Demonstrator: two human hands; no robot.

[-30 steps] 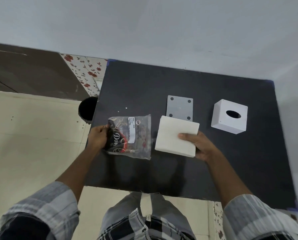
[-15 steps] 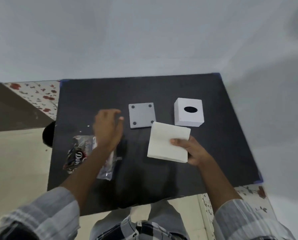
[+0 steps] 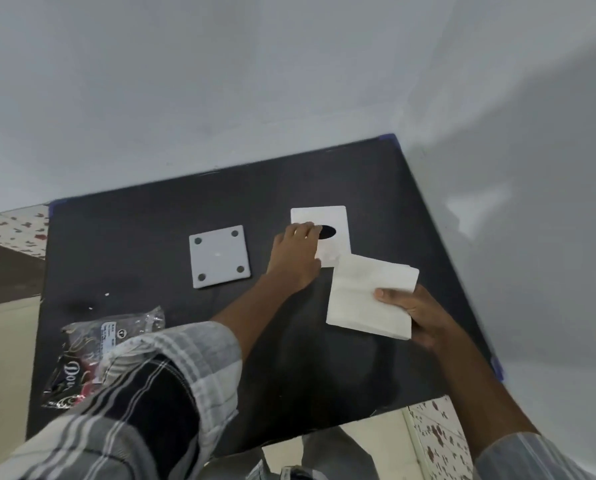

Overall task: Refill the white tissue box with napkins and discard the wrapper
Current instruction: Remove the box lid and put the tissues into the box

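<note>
The white tissue box (image 3: 336, 225) stands upright on the black table (image 3: 123, 233), its dark oval slot facing up. My left hand (image 3: 296, 259) lies on the box's left side, fingers reaching over its top beside the slot. A thick white stack of napkins (image 3: 366, 292) is held in my right hand (image 3: 414, 308), just in front of the box and overlapping its front edge. The empty clear and dark wrapper (image 3: 92, 348) lies at the table's front left, partly under my left sleeve.
A square grey plate (image 3: 219, 256) with a hole in each corner lies flat left of the box. White walls close the table at the back and right. Tiled floor shows to the left and in front.
My left hand has left the wrapper and reached across to the tissue box. My right hand has carried the napkin stack rightward, close to the box. The camera view has swung right.
</note>
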